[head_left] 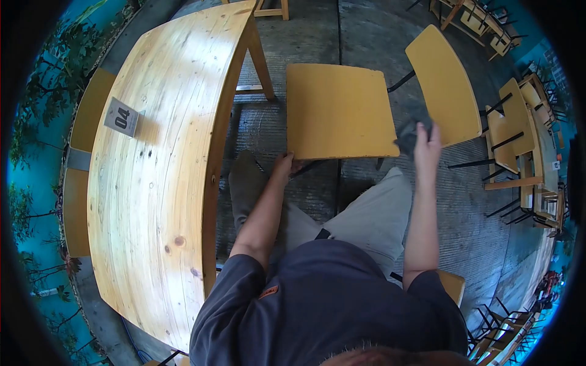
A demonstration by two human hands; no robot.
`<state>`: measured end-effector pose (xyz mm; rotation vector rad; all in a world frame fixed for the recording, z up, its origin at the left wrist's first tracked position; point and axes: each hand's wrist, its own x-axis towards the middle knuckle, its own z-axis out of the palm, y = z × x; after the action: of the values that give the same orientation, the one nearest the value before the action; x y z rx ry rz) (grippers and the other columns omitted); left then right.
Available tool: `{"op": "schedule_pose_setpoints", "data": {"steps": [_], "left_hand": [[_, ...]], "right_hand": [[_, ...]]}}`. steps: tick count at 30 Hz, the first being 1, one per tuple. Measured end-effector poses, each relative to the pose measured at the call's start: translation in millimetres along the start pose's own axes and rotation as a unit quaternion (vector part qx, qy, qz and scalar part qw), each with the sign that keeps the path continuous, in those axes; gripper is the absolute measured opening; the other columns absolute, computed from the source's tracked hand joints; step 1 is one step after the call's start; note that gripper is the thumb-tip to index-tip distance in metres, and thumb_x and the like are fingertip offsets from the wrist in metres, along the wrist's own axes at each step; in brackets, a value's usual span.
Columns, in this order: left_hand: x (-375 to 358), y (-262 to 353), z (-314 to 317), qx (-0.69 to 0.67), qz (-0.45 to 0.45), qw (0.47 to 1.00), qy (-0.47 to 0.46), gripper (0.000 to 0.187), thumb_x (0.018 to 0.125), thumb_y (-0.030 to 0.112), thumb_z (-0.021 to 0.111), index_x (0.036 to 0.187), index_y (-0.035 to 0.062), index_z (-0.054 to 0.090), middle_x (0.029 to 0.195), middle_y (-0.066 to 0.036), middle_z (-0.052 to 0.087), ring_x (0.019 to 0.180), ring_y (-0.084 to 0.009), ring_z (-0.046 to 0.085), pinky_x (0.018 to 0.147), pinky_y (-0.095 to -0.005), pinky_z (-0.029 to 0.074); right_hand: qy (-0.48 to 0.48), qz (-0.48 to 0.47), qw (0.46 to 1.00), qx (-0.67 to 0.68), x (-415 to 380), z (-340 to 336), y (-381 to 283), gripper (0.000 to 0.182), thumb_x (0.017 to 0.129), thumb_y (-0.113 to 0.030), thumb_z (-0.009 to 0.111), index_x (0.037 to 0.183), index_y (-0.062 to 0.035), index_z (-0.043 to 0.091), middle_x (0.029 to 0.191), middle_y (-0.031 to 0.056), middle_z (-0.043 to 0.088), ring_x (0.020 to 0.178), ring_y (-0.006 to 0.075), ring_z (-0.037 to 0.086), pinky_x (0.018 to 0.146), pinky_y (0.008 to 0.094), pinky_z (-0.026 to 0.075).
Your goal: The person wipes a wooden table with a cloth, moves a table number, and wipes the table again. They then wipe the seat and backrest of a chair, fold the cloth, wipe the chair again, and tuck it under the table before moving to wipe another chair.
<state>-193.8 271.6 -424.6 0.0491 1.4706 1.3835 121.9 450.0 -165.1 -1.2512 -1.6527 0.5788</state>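
Note:
In front of me stands a yellow wooden chair with a square seat [339, 113] and a curved backrest [445, 85] on its right side. My left hand [285, 165] grips the seat's near left corner, fingers curled under the edge. With my right hand [426, 143] I hold a dark grey cloth [415, 131], bunched up and partly blurred, beside the lower left edge of the backrest. The palm side of the cloth is hidden by my fingers.
A long pale wooden table [165, 152] runs along my left, bearing a number sign [122, 117] marked 04. Other chairs [510, 131] and tables fill the right side. Two yellow chair backs [77, 207] show beyond the table. The floor [366, 189] is dark and ridged.

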Motion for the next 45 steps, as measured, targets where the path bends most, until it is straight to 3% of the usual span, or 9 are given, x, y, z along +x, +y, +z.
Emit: {"op": "schedule_pose_setpoints", "data": {"steps": [2,3,5,7,11,13,26,36,45], "left_hand": [[0,6,2,0.002,-0.006,1.000,-0.003,0.037,0.108,0.023,0.047,0.133,-0.0049,0.050,0.118,-0.020,0.065,0.102,-0.0298,0.070,0.081,-0.0436,0.062],[1,6,3,-0.046,0.004,0.999,-0.013,0.037,0.108,0.022,0.048,0.133,-0.0066,0.050,0.119,-0.020,0.064,0.101,-0.0298,0.070,0.083,-0.0431,0.062],[5,2,2,-0.094,0.013,0.995,-0.020,0.038,0.108,0.020,0.049,0.132,-0.0082,0.049,0.120,-0.021,0.063,0.101,-0.0298,0.069,0.085,-0.0427,0.063],[14,-3,-1,-0.118,0.011,0.993,-0.029,0.037,0.107,0.017,0.048,0.132,-0.0103,0.048,0.123,-0.022,0.060,0.105,-0.0316,0.067,0.091,-0.0449,0.062],[3,-1,3,-0.115,0.019,0.993,-0.010,0.036,0.107,0.015,0.049,0.132,-0.0107,0.047,0.120,-0.022,0.061,0.102,-0.0309,0.068,0.090,-0.0439,0.063],[3,2,4,-0.116,0.035,0.992,-0.018,0.036,0.107,0.017,0.050,0.131,-0.0100,0.048,0.120,-0.022,0.061,0.101,-0.0306,0.068,0.087,-0.0419,0.064],[17,43,-89,-0.142,0.078,0.982,0.097,0.040,0.102,0.021,0.056,0.129,-0.0079,0.050,0.116,-0.023,0.062,0.096,-0.0337,0.069,0.074,-0.0433,0.065],[67,52,-196,-0.264,0.116,0.942,0.173,0.052,0.098,0.036,0.064,0.136,0.0033,0.055,0.134,-0.019,0.059,0.117,-0.0364,0.062,0.088,-0.0521,0.060],[77,56,-214,-0.289,0.152,0.913,0.244,0.057,0.096,0.040,0.065,0.138,0.0027,0.055,0.137,-0.022,0.057,0.122,-0.0402,0.059,0.091,-0.0553,0.057]], "right_hand": [[0.102,-0.045,0.993,-0.032,30,-52,-35,0.047,0.099,-0.034,0.066,0.129,0.0012,0.061,0.126,0.0181,0.063,0.118,0.0270,0.060,0.102,0.0370,0.045],[0.190,-0.104,0.966,-0.143,45,-73,-35,0.052,0.096,-0.038,0.069,0.129,0.0002,0.061,0.122,0.0198,0.062,0.117,0.0318,0.060,0.102,0.0416,0.046],[0.271,-0.073,0.929,-0.243,69,-100,-37,0.066,0.090,-0.050,0.072,0.130,0.0006,0.060,0.124,0.0224,0.059,0.118,0.0401,0.058,0.104,0.0466,0.045],[0.198,0.051,0.917,-0.343,87,-116,-34,0.074,0.085,-0.051,0.077,0.135,-0.0006,0.059,0.137,0.0256,0.055,0.129,0.0399,0.054,0.110,0.0438,0.043],[0.030,0.115,0.949,-0.293,133,-132,60,0.080,0.086,-0.048,0.077,0.146,-0.0018,0.052,0.148,0.0223,0.052,0.139,0.0349,0.048,0.117,0.0401,0.037],[-0.053,0.120,0.990,-0.058,128,-130,52,0.081,0.088,-0.043,0.076,0.152,-0.0025,0.046,0.153,0.0163,0.051,0.144,0.0272,0.045,0.120,0.0379,0.033],[-0.024,0.028,0.998,-0.054,97,-60,-26,0.052,0.089,-0.029,0.073,0.129,0.0035,0.066,0.128,0.0141,0.071,0.123,0.0229,0.064,0.107,0.0336,0.044],[-0.013,-0.003,1.000,0.010,43,5,-71,0.041,0.086,-0.025,0.076,0.115,0.0040,0.069,0.109,0.0166,0.075,0.104,0.0265,0.072,0.092,0.0375,0.052],[-0.065,-0.005,0.996,0.062,-12,59,-118,0.039,0.085,-0.023,0.079,0.113,0.0034,0.068,0.106,0.0160,0.075,0.100,0.0250,0.073,0.090,0.0361,0.055]]}}
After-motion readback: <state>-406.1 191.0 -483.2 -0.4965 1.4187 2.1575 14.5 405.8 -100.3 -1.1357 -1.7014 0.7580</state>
